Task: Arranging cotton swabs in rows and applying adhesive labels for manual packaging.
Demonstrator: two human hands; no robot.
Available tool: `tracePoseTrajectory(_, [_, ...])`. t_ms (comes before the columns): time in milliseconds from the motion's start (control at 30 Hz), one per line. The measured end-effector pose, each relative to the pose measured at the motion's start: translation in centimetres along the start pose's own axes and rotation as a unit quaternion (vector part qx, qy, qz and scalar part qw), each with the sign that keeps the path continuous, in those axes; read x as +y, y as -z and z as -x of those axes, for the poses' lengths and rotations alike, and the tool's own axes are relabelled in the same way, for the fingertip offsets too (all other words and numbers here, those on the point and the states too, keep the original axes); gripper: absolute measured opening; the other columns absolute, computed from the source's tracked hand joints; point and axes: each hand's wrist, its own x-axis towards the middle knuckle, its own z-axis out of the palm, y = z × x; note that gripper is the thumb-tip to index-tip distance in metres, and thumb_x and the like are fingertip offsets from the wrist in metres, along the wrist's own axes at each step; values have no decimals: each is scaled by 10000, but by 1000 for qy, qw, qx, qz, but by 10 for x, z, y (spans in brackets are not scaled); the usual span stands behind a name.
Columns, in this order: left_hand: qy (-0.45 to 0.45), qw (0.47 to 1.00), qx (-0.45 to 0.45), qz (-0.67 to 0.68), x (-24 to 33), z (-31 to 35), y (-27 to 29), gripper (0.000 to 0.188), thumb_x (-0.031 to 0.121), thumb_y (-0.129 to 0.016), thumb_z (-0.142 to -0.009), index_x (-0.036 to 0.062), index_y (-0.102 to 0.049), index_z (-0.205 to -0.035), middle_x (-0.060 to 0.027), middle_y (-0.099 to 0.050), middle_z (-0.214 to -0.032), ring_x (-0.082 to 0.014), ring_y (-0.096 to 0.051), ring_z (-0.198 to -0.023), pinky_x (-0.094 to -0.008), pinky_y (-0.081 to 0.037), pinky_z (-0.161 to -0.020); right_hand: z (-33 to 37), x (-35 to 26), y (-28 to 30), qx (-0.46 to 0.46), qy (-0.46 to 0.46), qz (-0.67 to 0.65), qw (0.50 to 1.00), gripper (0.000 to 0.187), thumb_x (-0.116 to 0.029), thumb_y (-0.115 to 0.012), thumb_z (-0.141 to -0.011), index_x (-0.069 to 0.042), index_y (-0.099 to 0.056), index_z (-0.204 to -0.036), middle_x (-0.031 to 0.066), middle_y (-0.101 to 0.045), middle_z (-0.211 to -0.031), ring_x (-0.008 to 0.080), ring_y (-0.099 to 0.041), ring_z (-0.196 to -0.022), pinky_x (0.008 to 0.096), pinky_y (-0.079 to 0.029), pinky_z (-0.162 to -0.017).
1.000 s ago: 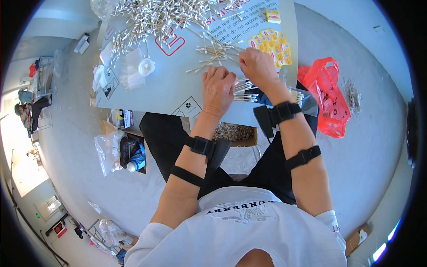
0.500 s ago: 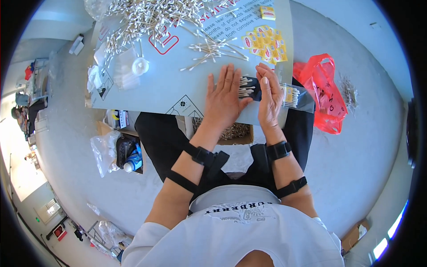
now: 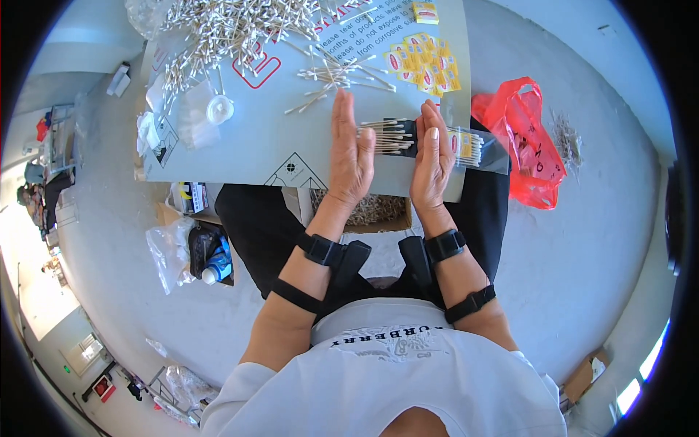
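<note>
My left hand stands on its edge on the sheet-covered table, fingers stretched out, palm turned right. Facing it is my right hand, also on edge with straight fingers. Between them a loose row of cotton swabs lies over a black strip, the swabs' left ends meeting my left palm. Right of my right hand lies a clear bag holding cotton swabs and a yellow label; it reaches past the table's right edge. Neither hand grasps anything.
A big heap of cotton swabs covers the far left, with a smaller pile nearer. Yellow labels lie far right. Clear bags and a round white lid sit left. A red plastic bag hangs beside the table.
My left hand has turned from palm-down onto its edge and moved slightly left, uncovering the swabs. My right hand stays on edge, shifted slightly left in view.
</note>
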Motion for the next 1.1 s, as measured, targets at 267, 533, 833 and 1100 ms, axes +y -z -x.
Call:
tracePoseTrajectory(267, [57, 975, 73, 204, 3, -9, -20, 637, 390, -349, -1029, -74, -243, -1454, -225, -242, -1531, -308, -213, -1437, -381, -180, -1158, -5, 9, -10, -1, -2, 17, 1000, 450, -272, -423, -1034, 62, -477, -1330, 153, -414, -1442, 217, -425, -1303, 324, -345, -1097])
tracePoseTrajectory(533, [-45, 949, -163, -266, 15, 12, -4, 773, 461, -528, -915, 51, -231, -1500, -161, -197, -1568, -306, -168, -1458, -498, -124, -1166, -6, 3, 14, 14, -60, -109, 992, 467, -288, -445, -1026, 56, -468, -1341, 158, -445, -1416, 225, -436, -1304, 350, -336, -1123])
tracePoseTrajectory(833, [-56, 923, -215, -314, 19, 20, -5, 885, 533, -592, -841, 58, -237, -1497, -144, -181, -1576, -287, -152, -1465, -521, -101, -1167, 3, 1, 13, 33, -51, -94, 994, 431, -274, -455, -1025, 57, -527, -1291, 139, -463, -1408, 201, -452, -1285, 335, -353, -1104])
tracePoseTrajectory(1100, [-84, 989, -43, -114, 2, 15, 0, 705, 366, -542, -937, 2, -263, -1472, -215, -196, -1550, -339, -187, -1446, -485, -152, -1163, 1, -1, 10, 11, -28, -41, 999, 440, -247, -426, -1031, 62, -460, -1343, 161, -453, -1413, 232, -422, -1325, 356, -326, -1131])
